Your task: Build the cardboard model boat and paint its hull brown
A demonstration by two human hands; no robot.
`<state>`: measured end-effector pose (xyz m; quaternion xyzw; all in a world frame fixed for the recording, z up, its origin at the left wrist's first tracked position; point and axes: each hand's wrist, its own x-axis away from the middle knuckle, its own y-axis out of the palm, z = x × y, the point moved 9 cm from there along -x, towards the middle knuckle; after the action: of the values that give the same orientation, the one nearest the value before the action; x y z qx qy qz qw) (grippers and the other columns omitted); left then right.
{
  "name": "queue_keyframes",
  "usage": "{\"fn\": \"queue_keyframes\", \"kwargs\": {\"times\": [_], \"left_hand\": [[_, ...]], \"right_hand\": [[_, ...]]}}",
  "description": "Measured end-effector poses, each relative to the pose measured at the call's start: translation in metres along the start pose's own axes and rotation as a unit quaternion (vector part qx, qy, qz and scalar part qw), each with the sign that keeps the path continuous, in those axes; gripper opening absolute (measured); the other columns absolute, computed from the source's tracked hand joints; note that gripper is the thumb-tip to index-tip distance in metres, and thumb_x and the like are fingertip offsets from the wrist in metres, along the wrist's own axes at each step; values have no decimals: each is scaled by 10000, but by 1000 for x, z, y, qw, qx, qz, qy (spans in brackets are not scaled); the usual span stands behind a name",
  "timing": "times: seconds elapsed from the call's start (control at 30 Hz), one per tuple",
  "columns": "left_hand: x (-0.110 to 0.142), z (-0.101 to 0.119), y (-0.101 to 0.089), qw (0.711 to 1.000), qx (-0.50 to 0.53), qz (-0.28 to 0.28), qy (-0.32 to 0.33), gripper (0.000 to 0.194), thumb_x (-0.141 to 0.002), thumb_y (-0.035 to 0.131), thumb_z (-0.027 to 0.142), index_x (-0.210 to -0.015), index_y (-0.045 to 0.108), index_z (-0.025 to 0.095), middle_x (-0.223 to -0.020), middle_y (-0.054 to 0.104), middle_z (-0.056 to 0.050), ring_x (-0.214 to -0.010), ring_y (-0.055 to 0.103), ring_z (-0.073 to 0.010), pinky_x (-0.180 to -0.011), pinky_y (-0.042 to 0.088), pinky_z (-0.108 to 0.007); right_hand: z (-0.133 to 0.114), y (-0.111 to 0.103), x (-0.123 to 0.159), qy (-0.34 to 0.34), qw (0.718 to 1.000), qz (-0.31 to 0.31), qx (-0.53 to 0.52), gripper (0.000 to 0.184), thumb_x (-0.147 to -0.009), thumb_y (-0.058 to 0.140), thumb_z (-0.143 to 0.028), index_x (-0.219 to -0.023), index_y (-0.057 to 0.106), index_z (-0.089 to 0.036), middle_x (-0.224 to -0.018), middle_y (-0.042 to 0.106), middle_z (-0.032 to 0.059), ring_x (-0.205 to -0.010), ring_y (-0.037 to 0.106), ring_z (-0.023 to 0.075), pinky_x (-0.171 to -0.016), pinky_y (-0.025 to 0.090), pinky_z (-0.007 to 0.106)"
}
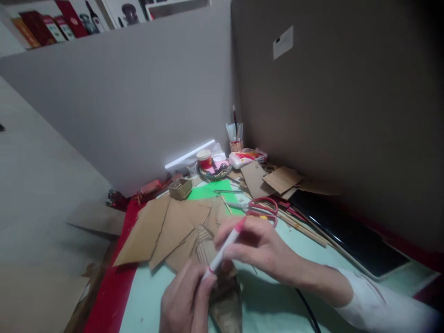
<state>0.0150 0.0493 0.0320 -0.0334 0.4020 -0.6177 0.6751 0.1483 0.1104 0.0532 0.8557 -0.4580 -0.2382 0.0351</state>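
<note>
A white marker pen (225, 249) with a pinkish-red end slants up to the right between my two hands. My left hand (187, 296) pinches its lower end, near a thin red ring. Around the upper part, my right hand (258, 247) has its thumb and fingers closed. Below the pen lies a brown cardboard piece (225, 307) with a ridged upper part (205, 247), partly hidden by my hands. Beyond them, several flat cardboard pieces (180, 215) overlap. Red-handled scissors (265, 203) lie just past my right hand.
A green sheet (208, 189), a small cardboard box (180, 188) and a red cup (204, 159) sit further back. Sticks (301, 226) and a black glossy panel (350, 236) lie to the right. Grey walls (156, 106) meet behind the table. A black cable (308, 310) runs near my right forearm.
</note>
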Motion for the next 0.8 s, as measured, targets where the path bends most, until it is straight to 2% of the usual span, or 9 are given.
{"fn": "queue_keyframes", "kwargs": {"times": [0.1, 0.23, 0.33, 0.4, 0.47, 0.53, 0.57, 0.63, 0.8], "left_hand": [[1, 1, 4, 999, -16, -23, 17, 249, -993, 401, 161, -827, 564, 249, -719, 486, 24, -652, 471, -141, -618, 324, -282], [4, 0, 6, 998, -34, -36, 41, 264, -992, 369, 130, -845, 554, 245, -717, 466, 21, -673, 450, -158, -634, 303, -304], [6, -4, 4, 998, -41, -36, 24, 269, -997, 374, 141, -818, 545, 245, -702, 456, 31, -658, 441, -154, -634, 291, -312], [6, -9, 0, 999, -26, -33, -5, 277, -1002, 377, 169, -789, 538, 240, -696, 454, 34, -649, 441, -149, -638, 289, -316], [4, -22, -5, 997, 15, -28, -73, 300, -1004, 397, 230, -725, 508, 227, -672, 438, 34, -628, 429, -142, -627, 292, -311], [5, -45, -10, 977, 91, -19, -191, 342, -988, 460, 337, -668, 474, 216, -641, 411, 35, -602, 407, -133, -590, 293, -294], [7, -56, -12, 958, 142, -13, -249, 356, -967, 504, 389, -658, 471, 214, -635, 403, 36, -590, 396, -127, -563, 289, -281], [11, -70, -15, 916, 237, 4, -324, 366, -914, 588, 447, -656, 497, 204, -627, 395, 37, -562, 364, -109, -508, 261, -253], [8, -80, -14, 856, 373, 16, -357, 302, -851, 647, 385, -651, 631, 159, -549, 394, 29, -482, 338, -75, -429, 232, -202]], "right_hand": [[6, 9, 2, 18, 999, -35, 14, 215, -919, 678, -292, -829, 662, -98, -744, 627, 25, -613, 658, 106, -582, 544, 206], [9, 11, 5, 5, 999, -20, 32, 228, -958, 623, -300, -827, 648, -115, -730, 638, 32, -609, 648, 119, -579, 538, 233], [12, 12, 7, -2, 999, -17, 34, 207, -964, 612, -278, -837, 662, -121, -736, 658, 43, -614, 666, 140, -575, 556, 254], [9, 2, 5, -11, 1000, 1, 26, 193, -971, 603, -264, -848, 676, -135, -699, 671, 32, -588, 672, 137, -567, 557, 244], [-2, -23, 0, -47, 997, 69, 5, 189, -993, 573, -273, -869, 676, -175, -657, 671, -5, -542, 654, 98, -550, 536, 193], [-14, -54, -4, -97, 981, 164, -18, 166, -997, 567, -285, -880, 664, -217, -700, 669, -40, -538, 618, 46, -535, 501, 124], [-15, -64, -6, -100, 977, 187, -20, 167, -999, 564, -266, -877, 665, -212, -712, 661, -42, -557, 617, 43, -570, 514, 129], [-8, -70, -11, -70, 980, 187, -20, 178, -965, 621, -313, -839, 668, -198, -667, 642, -35, -527, 622, 70, -500, 507, 148], [19, -51, -12, 3, 992, 125, -23, 181, -961, 626, -344, -889, 687, -189, -802, 679, 18, -573, 665, 118, -532, 574, 223]]}}
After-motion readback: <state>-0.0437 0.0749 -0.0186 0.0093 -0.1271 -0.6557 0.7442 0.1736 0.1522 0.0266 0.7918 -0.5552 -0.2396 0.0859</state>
